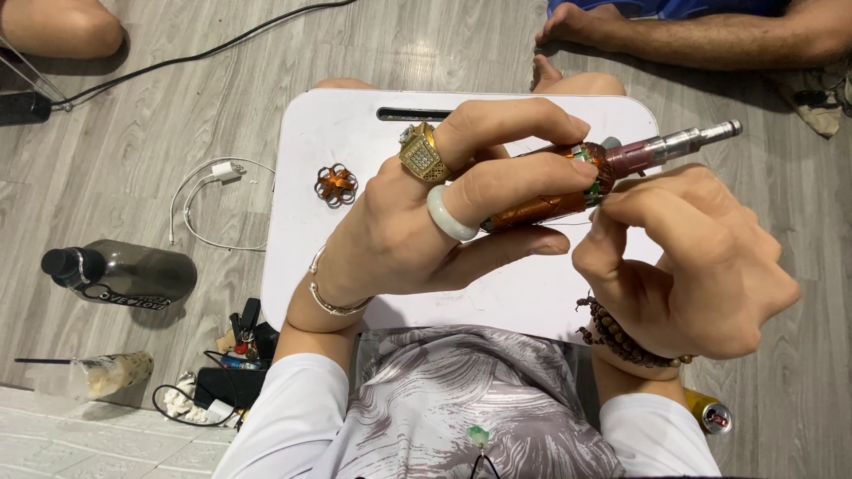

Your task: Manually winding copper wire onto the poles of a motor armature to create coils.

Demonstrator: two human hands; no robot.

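My left hand (pixel 444 208) wears a gold ring and a pale jade ring, and is shut around a copper-wrapped cylindrical piece (pixel 541 206) held above a small white lap table (pixel 306 177). A maroon and silver metal shaft (pixel 679 144) sticks out of the piece to the right. My right hand (pixel 688 262), with a wooden bead bracelet, pinches a thin wire at the piece's right end, near a green bead. A small copper wire flower (pixel 336 185) lies on the table left of my left hand.
A dark water bottle (pixel 120 273) lies on the wood floor at left, beside a white charging cable (pixel 209 200). Tools and a black device (pixel 232 372) sit lower left. A can (pixel 710 414) is lower right. Another person's arm (pixel 710 35) rests on the floor at the top right.
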